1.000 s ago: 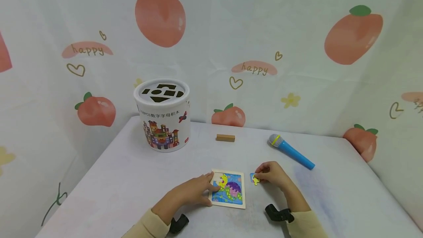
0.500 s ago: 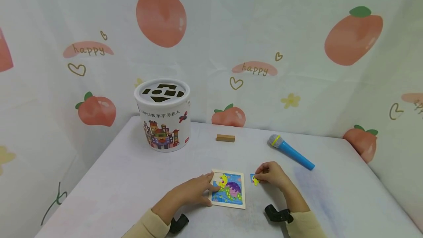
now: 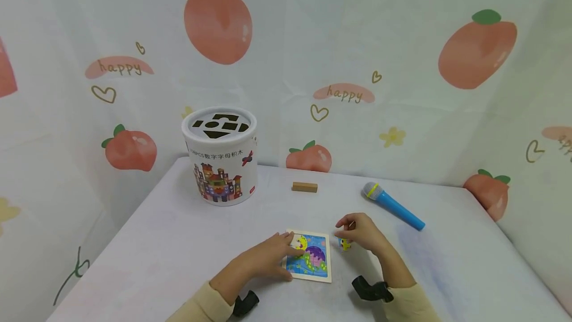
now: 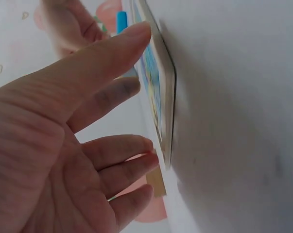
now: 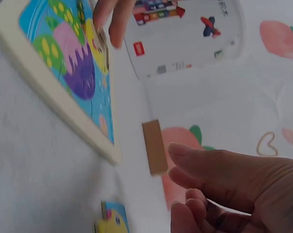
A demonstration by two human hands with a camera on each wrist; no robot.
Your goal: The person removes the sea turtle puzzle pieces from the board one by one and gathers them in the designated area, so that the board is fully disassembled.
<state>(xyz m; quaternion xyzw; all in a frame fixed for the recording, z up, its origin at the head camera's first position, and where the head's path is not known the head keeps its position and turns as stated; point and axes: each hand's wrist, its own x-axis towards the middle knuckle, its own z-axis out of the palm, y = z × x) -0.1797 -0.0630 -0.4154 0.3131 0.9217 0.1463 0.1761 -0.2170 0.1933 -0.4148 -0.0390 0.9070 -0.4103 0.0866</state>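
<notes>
On the white table top (image 3: pixel 134 252), close in front of you (12 = straight away), sits the square pale-wood puzzle tray (image 3: pixel 329 257) with a blue, purple and green picture (image 3: pixel 315 256) in it. Progress, as judged: nearly full. Right wrist view shows a bare-wood patch at the tray's 10–11 o'clock corner. One small blue-and-yellow jigsaw piece (image 3: pixel 344 245) lies loose outside, off the tray's 2–3 o'clock side; looks like that's what's left. Your left fingers cover part of that corner, so can't rule out more gaps.

Your left hand (image 3: pixel 268 257): over the 9 o'clock edge, fingers spread, nearly straight, gripping nothing; contact unclear. Your right hand (image 3: pixel 359 232): just above the loose piece, fingers loosely bent, nothing held.

Farther out: brown rectangular wooden block (image 3: pixel 305 187) at 12, blue microphone with grey head and yellow ring (image 3: pixel 395 207) at 2, white cylindrical bucket with shape-cut lid (image 3: pixel 219 163) between 10 and 11.

Text: bucket reads "PCS数字字母积木", leading digits blurred; small red label low on it illegible. Peach-print backdrop (image 3: pixel 339 34) says "happy" twice, plus a third bit cut off at far right. No brand readable.
</notes>
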